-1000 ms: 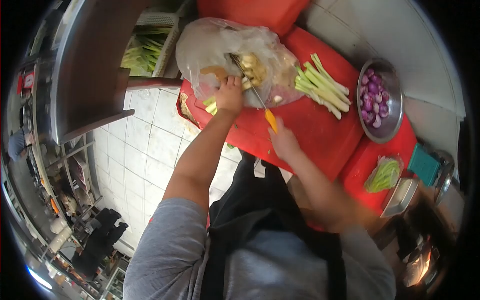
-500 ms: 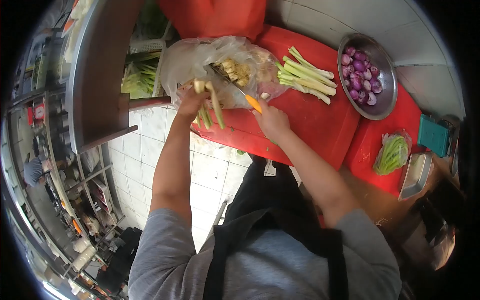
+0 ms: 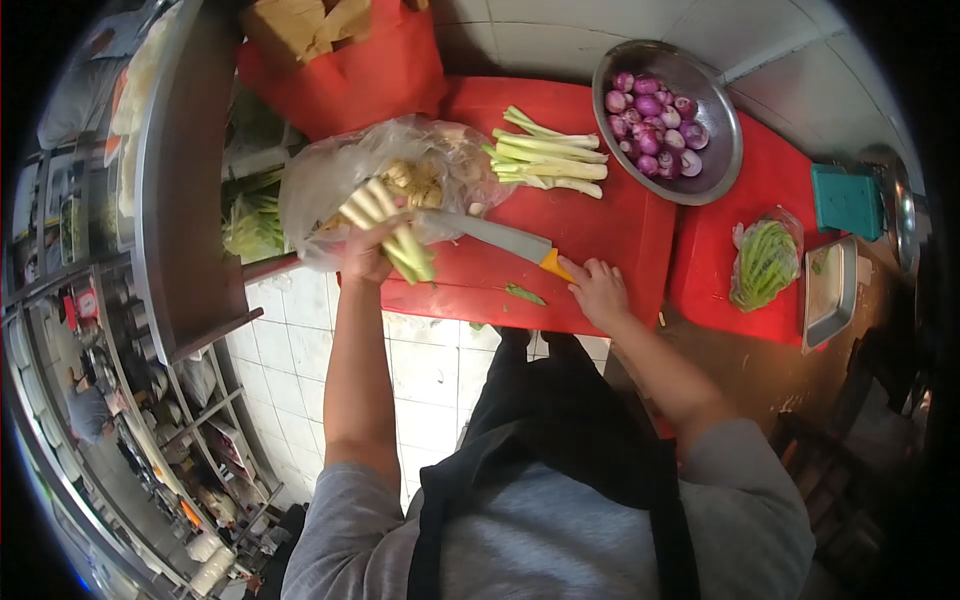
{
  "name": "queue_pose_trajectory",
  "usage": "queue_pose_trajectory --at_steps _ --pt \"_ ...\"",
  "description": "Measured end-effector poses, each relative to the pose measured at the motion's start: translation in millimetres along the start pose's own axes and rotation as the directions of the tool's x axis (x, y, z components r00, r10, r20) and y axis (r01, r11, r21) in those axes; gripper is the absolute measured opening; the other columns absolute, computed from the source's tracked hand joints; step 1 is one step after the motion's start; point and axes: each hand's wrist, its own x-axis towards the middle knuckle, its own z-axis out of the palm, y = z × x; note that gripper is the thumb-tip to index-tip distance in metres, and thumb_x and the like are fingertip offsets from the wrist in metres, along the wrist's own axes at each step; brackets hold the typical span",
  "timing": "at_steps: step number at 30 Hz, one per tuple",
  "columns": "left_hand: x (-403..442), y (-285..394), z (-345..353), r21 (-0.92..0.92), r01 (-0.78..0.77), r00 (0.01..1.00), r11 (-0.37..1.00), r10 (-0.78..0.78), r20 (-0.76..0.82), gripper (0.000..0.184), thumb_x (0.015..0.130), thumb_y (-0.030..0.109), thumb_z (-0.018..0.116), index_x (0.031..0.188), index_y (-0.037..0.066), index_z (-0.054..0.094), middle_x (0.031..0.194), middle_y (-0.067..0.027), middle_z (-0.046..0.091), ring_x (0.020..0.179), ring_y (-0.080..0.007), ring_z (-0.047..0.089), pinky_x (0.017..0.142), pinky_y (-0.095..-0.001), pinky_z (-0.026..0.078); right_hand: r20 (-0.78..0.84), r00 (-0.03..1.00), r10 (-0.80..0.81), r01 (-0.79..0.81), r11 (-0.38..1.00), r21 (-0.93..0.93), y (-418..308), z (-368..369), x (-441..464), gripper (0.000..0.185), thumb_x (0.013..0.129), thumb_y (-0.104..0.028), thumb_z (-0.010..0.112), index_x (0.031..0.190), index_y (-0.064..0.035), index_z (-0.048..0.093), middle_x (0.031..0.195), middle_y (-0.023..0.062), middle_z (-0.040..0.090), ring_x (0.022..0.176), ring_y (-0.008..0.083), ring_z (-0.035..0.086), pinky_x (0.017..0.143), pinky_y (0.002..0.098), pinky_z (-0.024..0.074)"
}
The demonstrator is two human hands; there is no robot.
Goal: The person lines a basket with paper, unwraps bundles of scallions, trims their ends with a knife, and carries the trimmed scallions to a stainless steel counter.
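My left hand [image 3: 367, 255] is closed around a few cut leek stalks [image 3: 408, 250], white at one end and pale green at the other. In my right hand [image 3: 600, 295] is a kitchen knife [image 3: 492, 236], gripped by its yellow handle, its blade pointing left toward the stalks. Behind them lies a clear plastic bag [image 3: 320, 180] with trimmed root ends [image 3: 412, 183] on it. More leek stalks [image 3: 550, 160] rest in a pile on the red board [image 3: 600, 225]. A green leaf scrap [image 3: 524, 294] sits near the board's front edge.
A steel bowl [image 3: 722, 165] of purple onions stands at the back right. Bagged green vegetables [image 3: 766, 262], a metal tray [image 3: 845, 300] and a teal box [image 3: 846, 200] are further right. A red bag [image 3: 345, 80] is behind; a steel counter [image 3: 185, 200] borders the left.
The knife has swung away from the root ends, so its whole blade now shows over the board. The stalks in my left hand have tilted. The view has shifted.
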Motion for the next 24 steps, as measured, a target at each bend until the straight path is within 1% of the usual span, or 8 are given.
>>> queue_pose_trajectory --at_steps 2,3,4,7,11,15,19,24 --pt "14 1 54 0.518 -0.073 0.989 0.852 -0.007 0.151 0.045 0.075 -0.003 0.059 0.119 0.004 0.048 0.096 -0.0134 0.061 0.089 -0.022 0.061 0.077 -0.0397 0.053 -0.087 0.995 0.048 -0.041 0.996 0.08 -1 -17 0 0.055 0.079 -0.026 0.065 0.13 -0.0177 0.046 0.104 0.0104 0.05 0.098 0.0252 0.051 0.081 0.0414 0.0421" --pt "12 11 95 0.748 0.126 0.952 0.652 -0.292 0.094 0.042 0.076 -0.001 0.059 0.117 0.007 0.052 0.091 -0.0097 0.062 0.088 -0.0196 0.06 0.075 -0.0384 0.052 -0.129 0.989 0.075 -0.06 0.991 0.121 -5 -24 2 0.056 0.078 -0.026 0.066 0.13 -0.0164 0.047 0.106 0.0107 0.05 0.102 0.0249 0.05 0.084 0.042 0.0416" --pt "29 -28 102 0.782 -0.401 0.896 0.477 0.026 0.444 0.038 0.073 0.002 0.064 0.11 0.007 0.057 0.096 -0.0095 0.063 0.094 -0.0243 0.062 0.081 -0.0373 0.049 -0.118 0.986 0.119 -0.056 0.898 0.437 -9 -16 7 0.056 0.077 -0.025 0.067 0.129 -0.0152 0.047 0.111 0.0106 0.048 0.107 0.0258 0.047 0.089 0.043 0.04" --pt "39 -66 173 0.754 -0.651 0.742 -0.085 -0.285 0.607 0.044 0.068 -0.001 0.062 0.11 0.011 0.058 0.108 -0.0143 0.059 0.096 -0.0355 0.059 0.083 -0.0434 0.047 0.12 0.964 0.238 -0.097 -0.107 0.989 -50 -9 27 0.056 0.08 -0.018 0.062 0.131 -0.0148 0.04 0.123 0.0102 0.044 0.118 0.0283 0.041 0.099 0.0455 0.0356" --pt "61 -97 202 0.67 -0.683 0.713 -0.29 -0.464 0.525 0.05 0.064 0.007 0.068 0.113 0.008 0.057 0.117 -0.0153 0.053 0.106 -0.0334 0.054 0.09 -0.0414 0.045 0.277 0.928 0.248 0.014 -0.767 0.642 -43 13 76 0.053 0.082 -0.015 0.059 0.129 -0.0129 0.036 0.122 0.0126 0.045 0.118 0.0286 0.043 0.098 0.0444 0.0378" --pt "114 -56 223 0.632 -0.775 0.599 -0.012 -0.333 0.728 0.057 0.057 0.005 0.069 0.113 0.004 0.056 0.115 -0.017 0.052 0.111 -0.0339 0.049 0.097 -0.0383 0.041 0.528 0.802 0.278 -0.004 -0.882 0.47 -33 9 103 0.04 0.085 -0.018 0.058 0.119 -0.007 0.042 0.117 0.0107 0.049 0.115 0.0269 0.046 0.099 0.0402 0.0366" --pt "175 -81 197 0.586 -0.715 0.697 -0.382 -0.321 0.641 0.061 0.071 0.035 0.067 0.121 0.006 0.051 0.126 -0.019 0.048 0.119 -0.034 0.045 0.1 -0.0436 0.037 0.578 0.649 0.495 -0.036 -0.738 0.673 -33 9 116 0.042 0.079 -0.025 0.067 0.114 -0.0087 0.049 0.113 0.0045 0.051 0.109 0.0207 0.048 0.098 0.0329 0.0328" --pt "173 -101 204 0.743 -0.517 0.835 -0.424 -0.442 0.329 0.079 0.075 0.069 0.05 0.122 0.005 0.052 0.123 -0.0203 0.052 0.116 -0.0341 0.048 0.098 -0.0443 0.037 0.486 0.698 0.526 0.175 -0.783 0.597 -37 8 132 0.052 0.074 -0.015 0.074 0.119 -0.0137 0.048 0.118 -0.0005 0.051 0.113 0.0157 0.045 0.103 0.0339 0.0232"
